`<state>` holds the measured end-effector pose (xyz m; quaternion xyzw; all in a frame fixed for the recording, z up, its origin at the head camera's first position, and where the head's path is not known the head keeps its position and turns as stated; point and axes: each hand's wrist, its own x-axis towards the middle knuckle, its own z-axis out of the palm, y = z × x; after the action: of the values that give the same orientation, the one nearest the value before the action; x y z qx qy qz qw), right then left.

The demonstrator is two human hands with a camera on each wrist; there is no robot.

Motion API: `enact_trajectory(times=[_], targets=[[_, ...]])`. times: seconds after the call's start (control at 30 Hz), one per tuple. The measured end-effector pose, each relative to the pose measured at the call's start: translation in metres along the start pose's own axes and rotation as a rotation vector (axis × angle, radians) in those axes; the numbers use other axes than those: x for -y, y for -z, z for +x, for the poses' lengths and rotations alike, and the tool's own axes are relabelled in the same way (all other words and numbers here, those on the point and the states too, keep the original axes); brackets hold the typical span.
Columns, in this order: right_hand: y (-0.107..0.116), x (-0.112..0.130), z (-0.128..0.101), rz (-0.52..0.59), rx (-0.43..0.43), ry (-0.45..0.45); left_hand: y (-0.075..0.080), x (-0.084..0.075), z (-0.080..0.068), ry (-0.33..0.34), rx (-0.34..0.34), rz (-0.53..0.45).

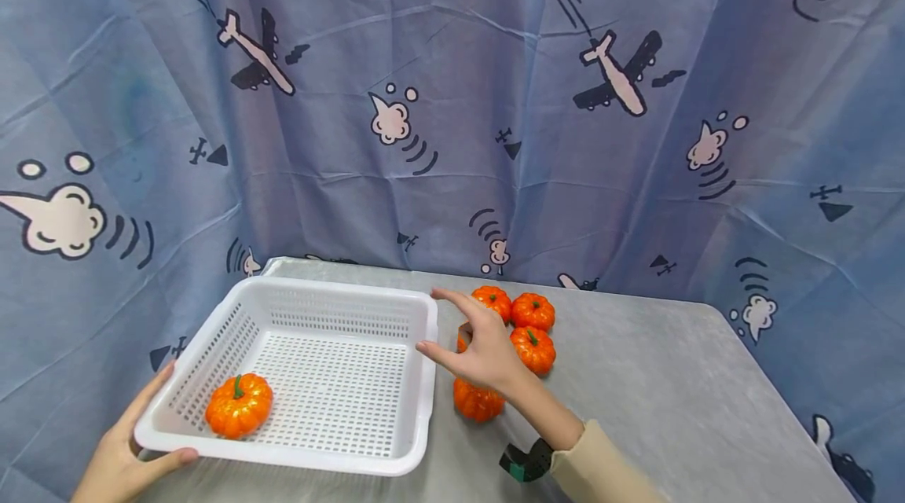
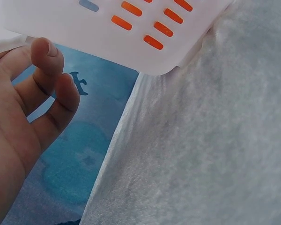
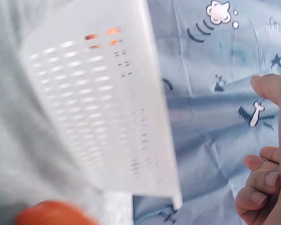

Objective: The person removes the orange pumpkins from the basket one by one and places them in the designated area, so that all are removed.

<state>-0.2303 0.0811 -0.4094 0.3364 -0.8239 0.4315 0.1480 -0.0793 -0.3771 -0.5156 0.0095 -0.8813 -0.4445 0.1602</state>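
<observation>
A white perforated basket (image 1: 332,306) sits on the grey table (image 1: 636,377) with one orange pumpkin (image 1: 239,406) in its near-left corner. My left hand (image 1: 141,436) grips that corner, thumb on the front rim and fingers along the left side. In the left wrist view the fingers (image 2: 47,79) curl below the basket's rim (image 2: 84,33). My right hand (image 1: 456,330) hovers with fingers spread and holds nothing, just right of the basket. It is over a cluster of several pumpkins (image 1: 533,311) and partly hides one of them. The nearest pumpkin (image 1: 478,401) lies under the wrist.
A blue curtain with airplane prints (image 1: 452,94) hangs close behind and on both sides of the table. Bare table surface (image 1: 672,409) stretches to the right of the pumpkins. The basket's near-left corner overhangs the table's left edge (image 2: 117,154).
</observation>
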Motion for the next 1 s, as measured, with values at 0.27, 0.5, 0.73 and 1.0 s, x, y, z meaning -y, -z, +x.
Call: enact_trajectory(times=[0.27, 0.5, 0.73, 1.0], targets=[[-0.016, 0.021, 0.042, -0.01, 0.061, 0.091, 0.002, 0.001, -0.001, -0.005, -0.003, 0.0], [-0.029, 0.03, 0.069, -0.013, 0.122, 0.092, 0.0, 0.001, 0.0, -0.035, -0.022, -0.006], [-0.046, 0.034, 0.092, -0.008, 0.201, 0.047, 0.0, 0.001, 0.0, -0.02, -0.019, -0.002], [-0.08, 0.035, 0.107, -0.032, 0.25, 0.01, -0.001, 0.001, 0.0, -0.03, -0.022, 0.001]])
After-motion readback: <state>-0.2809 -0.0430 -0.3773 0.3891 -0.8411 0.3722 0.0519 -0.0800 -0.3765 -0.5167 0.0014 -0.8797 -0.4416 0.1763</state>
